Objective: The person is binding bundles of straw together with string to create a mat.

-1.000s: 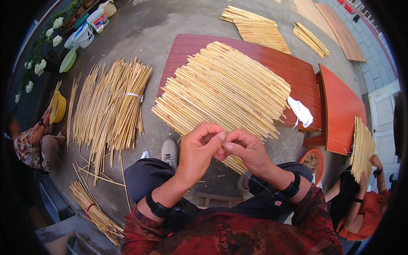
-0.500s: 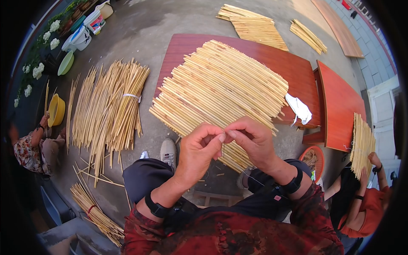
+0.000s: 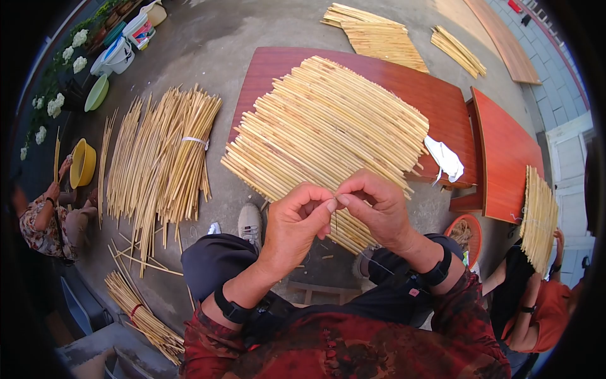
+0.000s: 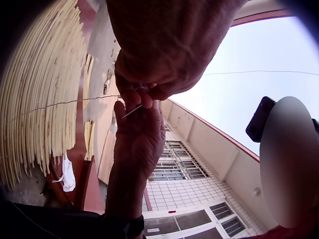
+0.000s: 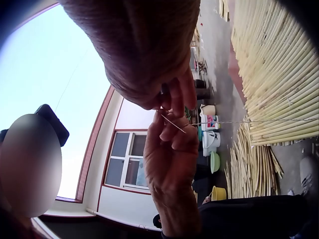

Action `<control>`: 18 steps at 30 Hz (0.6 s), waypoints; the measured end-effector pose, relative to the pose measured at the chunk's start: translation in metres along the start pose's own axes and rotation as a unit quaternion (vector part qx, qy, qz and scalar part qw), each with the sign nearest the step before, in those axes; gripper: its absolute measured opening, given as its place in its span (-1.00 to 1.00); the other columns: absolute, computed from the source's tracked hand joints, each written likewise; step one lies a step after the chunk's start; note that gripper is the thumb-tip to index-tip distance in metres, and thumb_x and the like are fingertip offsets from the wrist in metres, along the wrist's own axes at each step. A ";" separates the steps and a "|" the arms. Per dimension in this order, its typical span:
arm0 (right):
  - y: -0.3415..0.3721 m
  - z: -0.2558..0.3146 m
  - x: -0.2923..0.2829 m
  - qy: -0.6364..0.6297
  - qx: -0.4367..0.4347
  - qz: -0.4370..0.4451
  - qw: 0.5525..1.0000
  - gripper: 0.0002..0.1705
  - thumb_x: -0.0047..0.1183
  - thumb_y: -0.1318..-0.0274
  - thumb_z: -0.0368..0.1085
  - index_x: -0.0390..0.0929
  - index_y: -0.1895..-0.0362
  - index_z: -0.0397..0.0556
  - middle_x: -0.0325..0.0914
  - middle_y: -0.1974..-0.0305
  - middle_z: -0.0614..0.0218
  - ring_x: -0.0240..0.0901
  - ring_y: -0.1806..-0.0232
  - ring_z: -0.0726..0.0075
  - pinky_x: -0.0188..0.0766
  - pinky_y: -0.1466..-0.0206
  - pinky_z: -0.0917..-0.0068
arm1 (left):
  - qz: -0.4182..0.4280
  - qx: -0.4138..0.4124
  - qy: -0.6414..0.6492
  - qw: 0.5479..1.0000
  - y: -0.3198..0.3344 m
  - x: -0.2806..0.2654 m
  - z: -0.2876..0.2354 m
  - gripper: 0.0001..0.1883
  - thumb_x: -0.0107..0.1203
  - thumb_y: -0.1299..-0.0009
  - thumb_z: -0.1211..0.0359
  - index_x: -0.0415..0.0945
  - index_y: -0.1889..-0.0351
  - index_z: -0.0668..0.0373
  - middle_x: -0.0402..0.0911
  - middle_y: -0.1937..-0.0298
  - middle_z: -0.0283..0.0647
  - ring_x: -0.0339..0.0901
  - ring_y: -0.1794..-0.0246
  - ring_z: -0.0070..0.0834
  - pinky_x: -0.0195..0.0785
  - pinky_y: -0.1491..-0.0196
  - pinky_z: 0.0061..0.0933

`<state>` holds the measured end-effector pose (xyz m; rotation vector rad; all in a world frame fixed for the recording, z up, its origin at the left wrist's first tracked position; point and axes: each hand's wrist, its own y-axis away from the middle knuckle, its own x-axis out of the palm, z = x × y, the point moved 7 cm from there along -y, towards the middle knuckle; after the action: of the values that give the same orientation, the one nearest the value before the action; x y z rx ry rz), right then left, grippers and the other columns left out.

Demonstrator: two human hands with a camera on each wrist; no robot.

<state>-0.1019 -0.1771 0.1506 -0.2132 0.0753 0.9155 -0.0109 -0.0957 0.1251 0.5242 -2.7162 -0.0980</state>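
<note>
My left hand [image 3: 293,227] and right hand [image 3: 379,211] meet at the fingertips in front of my chest. A thin needle [image 5: 173,122] slants from my left hand's pinched fingertips, and the right wrist view shows it clearly. My right thumb and index finger pinch at the same spot, on what looks like fine thread; the pinch itself is covered. From the hands a thread [image 4: 55,104] crosses in front of the stalk mat in the left wrist view. Just beyond both hands, the mat of pale stalks [image 3: 328,126] lies over a reddish-brown table [image 3: 435,114].
A white cloth [image 3: 445,159] hangs at the table's right edge. Loose stalks [image 3: 158,158] lie left on the ground, near a tied bundle [image 3: 142,316]. An orange basket [image 3: 473,237] stands right. Two people sit at the sides, the right one [image 3: 540,309] beside another stalk mat [image 3: 538,218].
My hands stay together while the fingertips shift slightly, and the needle shows more plainly below them. The person at left now has stalks raised in hand; the right person's arm has moved.
</note>
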 end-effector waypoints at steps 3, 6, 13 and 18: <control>-0.001 0.004 0.001 0.066 -0.029 -0.005 0.997 -0.92 0.02 0.04 -0.49 0.45 0.37 -0.15 0.41 0.40 0.32 0.44 0.40 0.48 0.40 0.35 0.63 | -0.001 -0.005 -0.006 1.000 0.000 0.000 0.001 -0.96 0.00 -0.29 0.49 0.43 0.34 0.25 0.40 0.61 -0.43 0.32 0.64 -0.77 0.17 0.58 -0.76; 0.000 0.005 0.001 0.078 -0.040 -0.011 0.996 -0.91 0.02 0.05 -0.50 0.43 0.38 -0.14 0.40 0.42 0.32 0.44 0.42 0.47 0.40 0.38 0.62 | -0.003 -0.008 -0.011 1.000 -0.001 0.000 0.002 -0.96 -0.01 -0.29 0.49 0.43 0.34 0.25 0.40 0.60 -0.42 0.33 0.63 -0.77 0.17 0.58 -0.76; 0.003 -0.009 -0.003 0.012 0.016 -0.023 1.000 -0.90 0.00 0.02 -0.50 0.40 0.34 -0.17 0.41 0.41 0.35 0.46 0.36 0.52 0.42 0.33 0.63 | 0.011 -0.003 0.011 1.000 0.000 0.003 0.003 -0.96 -0.01 -0.28 0.49 0.42 0.34 0.26 0.42 0.55 -0.40 0.34 0.61 -0.76 0.18 0.58 -0.75; 0.006 -0.013 0.002 -0.159 0.100 0.002 0.982 -0.88 -0.02 -0.07 -0.42 0.41 0.28 -0.18 0.45 0.33 0.36 0.46 0.32 0.54 0.40 0.26 0.62 | -0.010 0.021 0.015 1.000 -0.002 -0.001 -0.002 -0.96 0.00 -0.28 0.49 0.43 0.34 0.26 0.43 0.55 -0.41 0.33 0.61 -0.77 0.18 0.57 -0.76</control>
<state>-0.1047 -0.1751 0.1369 0.1206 -0.1276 0.9297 -0.0090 -0.0973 0.1261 0.5605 -2.6887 -0.0378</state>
